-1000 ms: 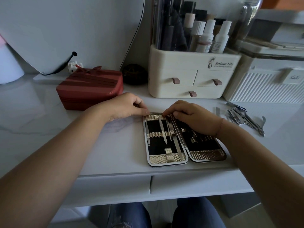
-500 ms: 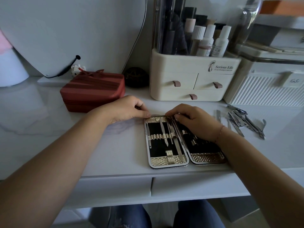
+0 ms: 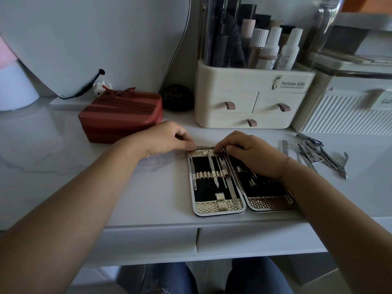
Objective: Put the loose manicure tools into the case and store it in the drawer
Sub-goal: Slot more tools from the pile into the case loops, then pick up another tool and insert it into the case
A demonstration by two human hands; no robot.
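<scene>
Steel tools sit in the open case [image 3: 216, 183] on the surface; right hand [image 3: 252, 153] has crept onto its top edge, pinching a tool end, left hand [image 3: 167, 139] curled, steadying. Loose tools [image 3: 318, 153] remain unpacked.

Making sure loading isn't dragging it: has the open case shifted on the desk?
No. The case keeps its place against the cream organizer and the desk's front edge.

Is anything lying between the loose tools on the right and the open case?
Yes: the right hand and its forearm lie across the case's right half, between it and the loose tools. The bare desk between shows nothing else.
</scene>
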